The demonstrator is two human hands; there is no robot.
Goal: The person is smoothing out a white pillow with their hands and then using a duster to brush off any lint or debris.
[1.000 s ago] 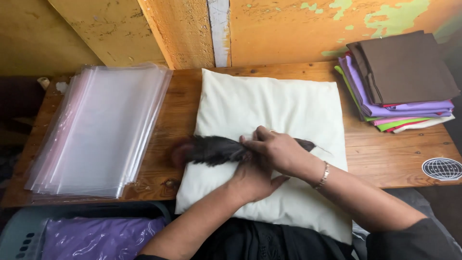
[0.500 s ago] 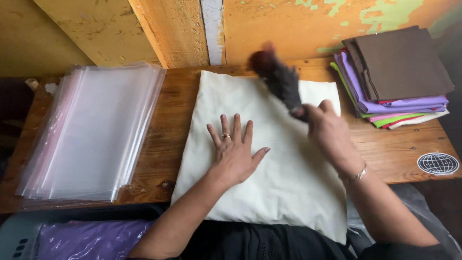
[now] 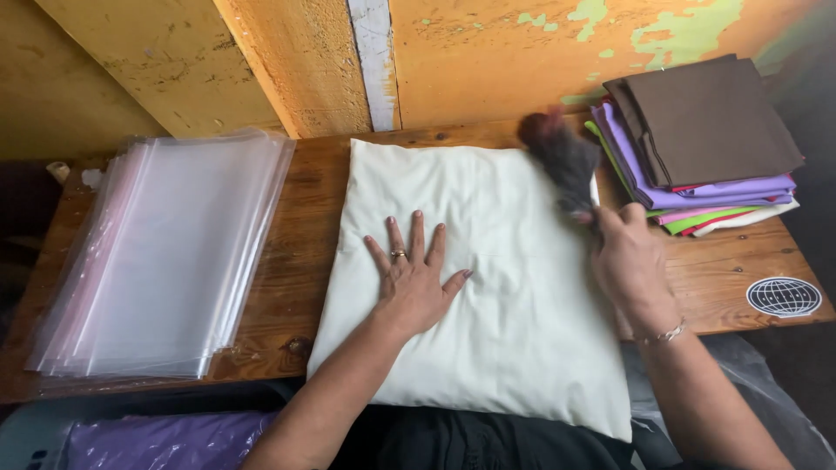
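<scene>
A cream folded cloth (image 3: 505, 287) lies across the middle of the wooden table (image 3: 287, 218) and hangs over its near edge. My left hand (image 3: 416, 277) rests flat on the cloth, fingers spread, a ring on one finger. My right hand (image 3: 631, 265), with a bracelet at the wrist, grips the handle of a dark brush (image 3: 562, 157). The brush head is blurred and sits over the cloth's far right corner.
A stack of clear plastic bags (image 3: 165, 252) lies at the left of the table. A pile of folded cloths (image 3: 705, 144) in brown, purple, green and white sits at the far right. A round sticker (image 3: 784, 296) marks the table's right edge. A purple bag (image 3: 157, 439) lies below left.
The brush went from the cloth's middle, where both hands were together, up to the far right corner. My left hand came away and now lies flat on the cloth.
</scene>
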